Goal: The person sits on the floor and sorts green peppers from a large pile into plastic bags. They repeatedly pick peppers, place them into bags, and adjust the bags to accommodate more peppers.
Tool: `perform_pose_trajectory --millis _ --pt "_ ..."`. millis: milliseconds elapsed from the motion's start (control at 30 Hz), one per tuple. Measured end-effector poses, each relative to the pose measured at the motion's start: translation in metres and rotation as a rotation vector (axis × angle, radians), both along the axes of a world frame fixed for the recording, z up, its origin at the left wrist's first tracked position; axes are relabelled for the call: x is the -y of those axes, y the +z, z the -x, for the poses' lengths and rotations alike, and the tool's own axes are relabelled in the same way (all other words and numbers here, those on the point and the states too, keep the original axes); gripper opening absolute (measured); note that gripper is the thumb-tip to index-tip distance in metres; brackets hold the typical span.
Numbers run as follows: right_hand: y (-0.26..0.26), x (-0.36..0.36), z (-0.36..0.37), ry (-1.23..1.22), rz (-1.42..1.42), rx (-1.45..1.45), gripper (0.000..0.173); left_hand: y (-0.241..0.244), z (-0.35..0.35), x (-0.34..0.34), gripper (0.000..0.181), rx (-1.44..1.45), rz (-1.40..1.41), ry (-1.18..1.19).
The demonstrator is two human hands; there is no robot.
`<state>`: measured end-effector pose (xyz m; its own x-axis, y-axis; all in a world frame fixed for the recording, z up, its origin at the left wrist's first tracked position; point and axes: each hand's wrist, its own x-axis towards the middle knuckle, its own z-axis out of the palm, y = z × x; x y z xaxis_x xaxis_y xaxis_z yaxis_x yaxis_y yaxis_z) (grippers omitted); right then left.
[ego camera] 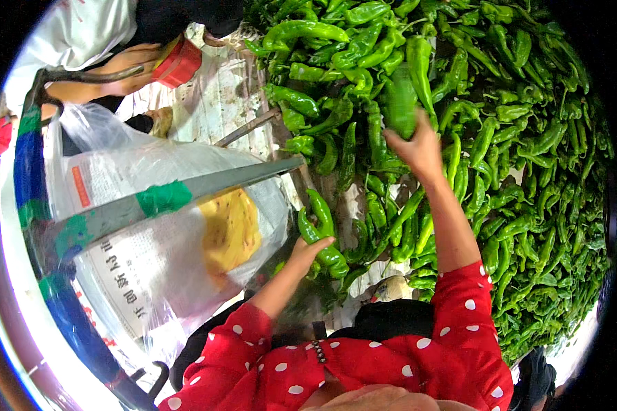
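My left hand is closed around a few green peppers, low at the centre, beside the end of a metal frame bar. Farther forward, my right hand holds a blurred green pepper between thumb and fingers, over the pile. A large heap of long green peppers spreads from the top centre across the whole right side. Looser peppers lie between my two hands on a pale, dirty surface.
A metal frame with green and blue tape crosses the left side. Under it lies a clear plastic bag with printed paper and something yellow inside. Another person's forearm with a red band is at upper left. A dark hook is at lower left.
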<state>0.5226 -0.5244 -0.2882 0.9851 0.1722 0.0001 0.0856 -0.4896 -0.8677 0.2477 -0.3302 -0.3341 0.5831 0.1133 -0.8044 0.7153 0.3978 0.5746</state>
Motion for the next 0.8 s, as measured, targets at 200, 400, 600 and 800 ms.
perform_pose_trajectory --millis 200,400,600,800 --pt "-0.045 -0.162 -0.026 0.294 -0.026 0.031 0.058 0.005 0.009 0.003 0.047 0.095 -0.104 -0.098" --pt "-0.070 -0.204 -0.037 0.519 0.589 -0.035 0.059 0.025 0.013 0.007 0.053 -0.114 -0.127 -0.020" --pt "-0.078 -0.164 -0.034 0.671 0.628 -0.024 0.057 0.027 0.008 0.004 0.045 -0.049 0.043 0.085" --pt "-0.036 -0.059 -0.017 0.309 -0.507 -0.510 0.051 0.019 0.002 -0.002 0.044 0.054 0.068 -0.003"
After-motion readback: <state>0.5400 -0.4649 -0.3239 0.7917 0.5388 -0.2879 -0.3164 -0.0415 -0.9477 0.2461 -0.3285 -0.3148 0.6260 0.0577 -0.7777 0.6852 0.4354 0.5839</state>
